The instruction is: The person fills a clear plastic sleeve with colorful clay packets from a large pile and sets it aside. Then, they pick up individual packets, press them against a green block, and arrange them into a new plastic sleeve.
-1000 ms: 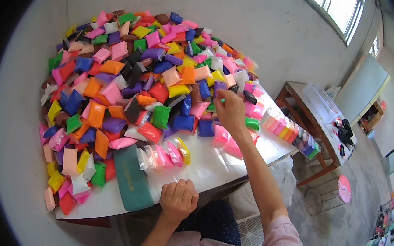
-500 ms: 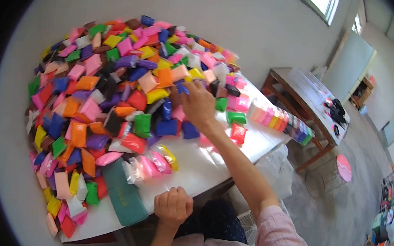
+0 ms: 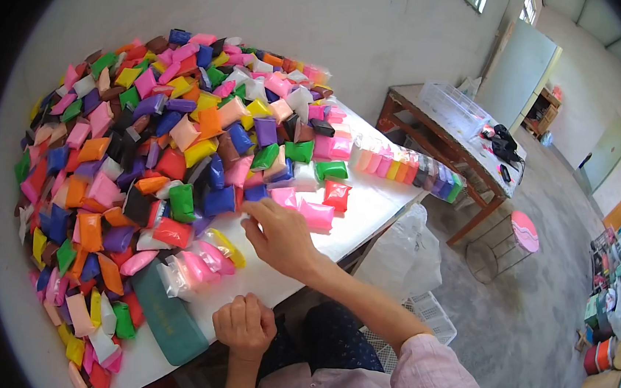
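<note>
A big heap of small, soft-looking plastic packets (image 3: pixel 169 163) in many colours covers much of the white table (image 3: pixel 263 275). My right hand (image 3: pixel 281 239) hovers over the bare strip beside the heap, close to a blue packet (image 3: pixel 220 199) and a pink packet (image 3: pixel 316 215). Its fingers are bent with the thumb apart, and no packet shows in them. Closed into a fist, my left hand (image 3: pixel 243 326) rests by the table's front edge, with nothing showing in it. Between it and the heap lie clear-wrapped pink packets (image 3: pixel 197 269) and a teal case (image 3: pixel 170 318).
A row of multicoloured packets (image 3: pixel 409 169) lies at the table's right end. Below the edge are a white plastic bag (image 3: pixel 405 254) and a white basket (image 3: pixel 433 315). Farther right stand a pink-topped stool (image 3: pixel 523 231) and a wooden table (image 3: pixel 414 107) bearing a clear bin (image 3: pixel 455 107).
My right hand has drawn back from the packets at the heap's right side toward me. The view has turned slightly right. My left fist stays by the edge.
</note>
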A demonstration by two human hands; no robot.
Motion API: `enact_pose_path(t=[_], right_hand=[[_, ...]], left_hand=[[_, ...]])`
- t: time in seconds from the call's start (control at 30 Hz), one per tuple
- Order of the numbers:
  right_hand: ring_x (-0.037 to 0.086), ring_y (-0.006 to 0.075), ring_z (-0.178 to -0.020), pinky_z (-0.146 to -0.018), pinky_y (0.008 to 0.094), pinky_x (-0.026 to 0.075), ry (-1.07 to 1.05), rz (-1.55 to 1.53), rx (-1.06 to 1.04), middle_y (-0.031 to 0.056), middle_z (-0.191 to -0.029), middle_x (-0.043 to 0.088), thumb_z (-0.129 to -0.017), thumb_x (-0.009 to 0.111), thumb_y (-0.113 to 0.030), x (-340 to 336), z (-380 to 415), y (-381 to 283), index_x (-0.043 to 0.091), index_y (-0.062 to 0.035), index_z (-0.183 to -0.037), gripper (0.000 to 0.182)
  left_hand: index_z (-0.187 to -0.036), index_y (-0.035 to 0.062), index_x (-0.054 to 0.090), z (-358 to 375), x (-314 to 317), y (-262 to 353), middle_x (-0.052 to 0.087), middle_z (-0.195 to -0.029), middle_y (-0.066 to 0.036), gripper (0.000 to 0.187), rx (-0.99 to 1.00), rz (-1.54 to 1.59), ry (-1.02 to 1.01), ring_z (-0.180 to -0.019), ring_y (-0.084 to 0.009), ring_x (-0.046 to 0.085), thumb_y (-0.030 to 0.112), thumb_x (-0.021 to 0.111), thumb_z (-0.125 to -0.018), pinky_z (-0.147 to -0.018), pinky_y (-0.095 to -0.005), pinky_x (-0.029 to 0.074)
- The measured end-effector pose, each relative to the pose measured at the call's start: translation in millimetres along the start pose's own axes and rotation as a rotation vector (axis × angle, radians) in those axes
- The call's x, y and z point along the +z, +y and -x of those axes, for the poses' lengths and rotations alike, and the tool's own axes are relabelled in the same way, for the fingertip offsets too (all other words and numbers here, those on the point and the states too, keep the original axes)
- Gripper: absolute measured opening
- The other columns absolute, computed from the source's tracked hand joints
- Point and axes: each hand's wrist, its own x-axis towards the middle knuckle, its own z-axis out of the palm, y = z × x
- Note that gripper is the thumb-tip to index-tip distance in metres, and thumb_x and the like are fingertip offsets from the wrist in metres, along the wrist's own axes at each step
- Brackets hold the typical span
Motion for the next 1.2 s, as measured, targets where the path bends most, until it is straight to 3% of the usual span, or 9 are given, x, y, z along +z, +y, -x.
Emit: enact_pose_path(t=[0.47,0.7,0.87,1.1,1.2], right_hand=[[0.066,0.0354,-0.073,-0.065,0.0451,0.053,-0.091,0.128,0.066,0.0148,-0.086,0.062,-0.087,0.064,-0.014,5,41,5,0.063,-0.003,-0.097,0.015],[0.066,0.0342,-0.075,-0.068,0.0447,0.053,-0.043,0.107,0.041,0.014,-0.089,0.063,-0.086,0.064,-0.015,5,44,10,0.065,-0.0046,-0.097,0.014],[0.065,0.034,-0.078,-0.069,0.0449,0.052,-0.106,0.025,0.199,0.0138,-0.087,0.065,-0.087,0.065,-0.015,-1,37,7,0.067,-0.0049,-0.095,0.013],[0.065,0.0336,-0.078,-0.07,0.0451,0.051,-0.101,0.03,0.165,0.0133,-0.088,0.065,-0.087,0.064,-0.014,-4,11,12,0.067,-0.0048,-0.097,0.013],[0.065,0.0343,-0.079,-0.07,0.0451,0.051,-0.061,0.057,0.054,0.0138,-0.087,0.065,-0.086,0.063,-0.014,4,-14,20,0.067,-0.0045,-0.092,0.012]], left_hand=[[-0.091,-0.0024,0.061,-3,-4,2,0.058,-0.082,-0.014,0.012,-0.028,0.015,-0.026,-0.069,-0.0321,0.052,-0.001,0.058,-0.08,-0.062,-0.0428,0.04],[-0.089,-0.0002,0.061,-3,-6,0,0.058,-0.083,-0.013,0.016,-0.035,0.041,-0.042,-0.069,-0.0305,0.052,-0.002,0.06,-0.072,-0.062,-0.0419,0.039],[-0.087,0.001,0.061,-5,-4,3,0.058,-0.082,-0.01,0.018,-0.044,0.008,-0.004,-0.067,-0.0276,0.052,-0.001,0.061,-0.069,-0.06,-0.0397,0.039],[-0.086,0.0013,0.062,-3,-3,1,0.058,-0.081,-0.01,0.016,-0.041,0.007,0.005,-0.066,-0.0266,0.052,0.003,0.061,-0.07,-0.059,-0.039,0.039],[-0.087,0.0017,0.064,0,-2,-1,0.058,-0.081,-0.008,0.016,-0.03,-0.035,-0.014,-0.067,-0.0233,0.051,0.012,0.062,-0.076,-0.058,-0.0363,0.041]])
